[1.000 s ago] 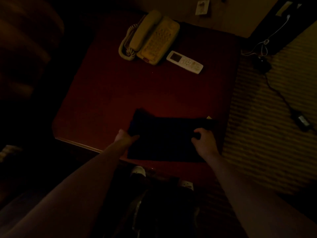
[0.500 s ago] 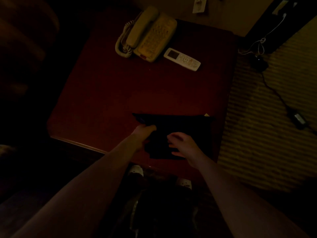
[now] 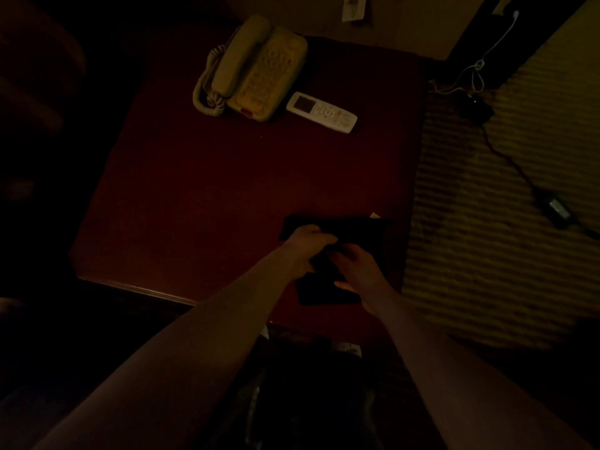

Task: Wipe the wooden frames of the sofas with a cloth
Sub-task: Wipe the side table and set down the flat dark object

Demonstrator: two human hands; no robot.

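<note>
Both hands close together on a dark cloth [image 3: 354, 228]: left hand [image 3: 308, 245] curled and gripping its upper fold, right hand [image 3: 357, 267] holding the lower part; cloth at near right corner of red table [image 3: 201, 190], telephone [image 3: 256, 66] and remote [image 3: 321, 112] far side

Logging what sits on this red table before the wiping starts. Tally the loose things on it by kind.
Telephone: 1
Remote control: 1
Dark cloth, handled by the left hand and right hand: 1
Total: 3
</note>
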